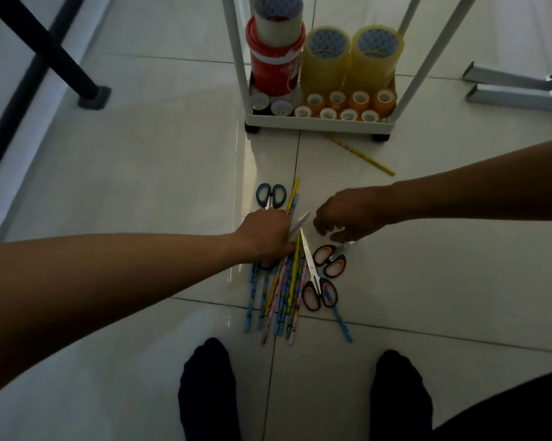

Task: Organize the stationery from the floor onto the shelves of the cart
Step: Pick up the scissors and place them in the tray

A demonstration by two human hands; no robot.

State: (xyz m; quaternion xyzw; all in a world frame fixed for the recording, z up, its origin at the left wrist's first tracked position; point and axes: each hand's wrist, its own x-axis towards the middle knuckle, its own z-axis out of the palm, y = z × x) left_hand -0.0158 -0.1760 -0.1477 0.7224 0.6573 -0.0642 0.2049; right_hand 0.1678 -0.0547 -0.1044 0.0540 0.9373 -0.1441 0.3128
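Pick-up step is being worked: left hand [265, 235] is being lowered onto the pencils [282, 291] on the floor [141, 173], fingers curled, possibly around a blade; the grasp cannot be told. Right hand [347, 218] is being held loosely curled above the orange scissors [330, 261], empty as far as seen. Tape rolls [325, 58] are sitting on the cart's [312, 122] bottom shelf. Gathering and lifting to an upper shelf is being called for next. No writing is being read.

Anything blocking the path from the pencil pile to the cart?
Nothing visible. Bare floor tile lies between the pencil pile and the cart, apart from one stray pencil by its front edge. The bottom shelf is already packed with tape rolls.
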